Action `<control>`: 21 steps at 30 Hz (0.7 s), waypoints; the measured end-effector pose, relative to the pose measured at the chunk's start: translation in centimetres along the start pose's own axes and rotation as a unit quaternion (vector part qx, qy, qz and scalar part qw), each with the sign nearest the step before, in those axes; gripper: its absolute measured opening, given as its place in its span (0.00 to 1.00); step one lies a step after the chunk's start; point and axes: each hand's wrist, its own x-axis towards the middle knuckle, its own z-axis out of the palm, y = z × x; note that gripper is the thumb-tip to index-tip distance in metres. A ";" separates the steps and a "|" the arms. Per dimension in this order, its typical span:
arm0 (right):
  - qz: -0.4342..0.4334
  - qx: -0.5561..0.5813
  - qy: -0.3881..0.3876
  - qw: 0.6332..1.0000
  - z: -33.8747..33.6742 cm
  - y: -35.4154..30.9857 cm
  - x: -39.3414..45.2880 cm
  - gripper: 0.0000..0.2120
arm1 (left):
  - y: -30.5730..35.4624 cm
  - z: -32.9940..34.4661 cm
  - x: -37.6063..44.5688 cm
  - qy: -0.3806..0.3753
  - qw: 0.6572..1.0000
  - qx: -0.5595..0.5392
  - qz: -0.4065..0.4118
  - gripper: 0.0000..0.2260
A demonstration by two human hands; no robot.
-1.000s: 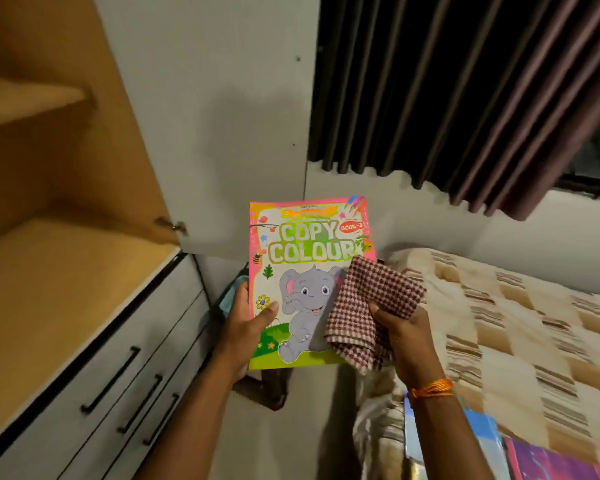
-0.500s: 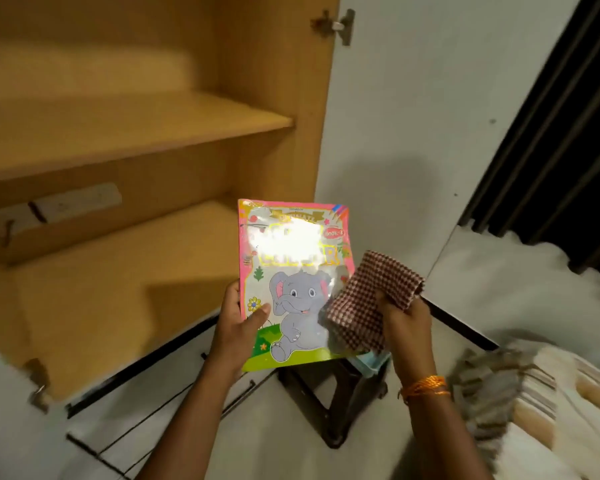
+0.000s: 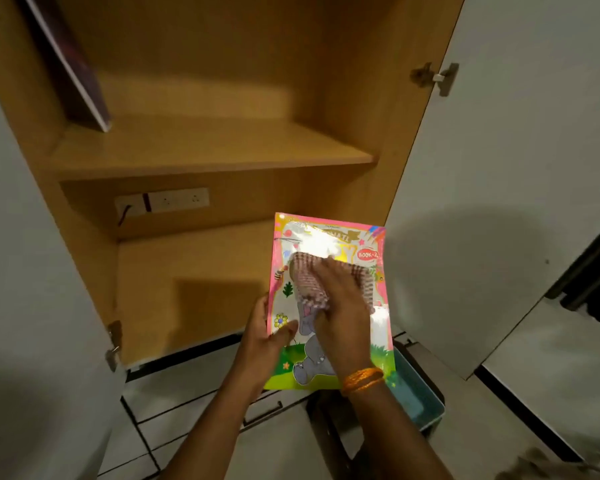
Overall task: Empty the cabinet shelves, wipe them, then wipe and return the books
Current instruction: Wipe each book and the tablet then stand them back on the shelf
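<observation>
My left hand (image 3: 267, 341) grips the left edge of a pink colouring book (image 3: 371, 244) with a grey elephant on its cover, held in front of the open wooden cabinet. My right hand (image 3: 340, 299) presses a checked red-and-white cloth (image 3: 305, 278) flat on the cover's upper half, fingers spread over the cloth. The upper shelf (image 3: 222, 147) carries one dark book (image 3: 73, 60) leaning at its far left. The lower shelf (image 3: 187, 289) lies bare behind the colouring book.
White cabinet doors (image 3: 520, 168) stand open on both sides. A socket strip (image 3: 163, 200) sits on the back panel between the shelves. White drawers (image 3: 194, 410) with dark handles are below. A teal tray (image 3: 416, 393) rests on a dark stool at lower right.
The view swung left from the bed to face the cabinet. My right hand moved the cloth from the book's right edge onto the cover and now presses it there.
</observation>
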 end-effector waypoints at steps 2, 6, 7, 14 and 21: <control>-0.049 -0.068 -0.054 0.995 1.7 0.7 -1.0 0.32 | 0.2 -0.2 0.2 0.007 1.000 -0.009 0.011 0.22; -0.075 -0.123 -0.068 0.987 2.4 2.5 -1.4 0.34 | 0.4 -1.2 0.1 0.029 0.999 -0.035 0.001 0.21; -0.057 -0.124 -0.057 0.989 2.3 3.0 -1.0 0.34 | 0.4 -1.4 0.0 0.030 0.999 -0.041 -0.004 0.20; 0.053 -0.128 0.012 0.990 1.9 1.8 6.1 0.31 | 1.0 -1.9 -0.1 -0.007 0.999 -0.050 -0.013 0.18; -0.125 -0.110 -0.074 0.983 4.6 -3.5 7.1 0.36 | 1.9 -1.1 0.2 -0.022 0.999 -0.002 0.040 0.23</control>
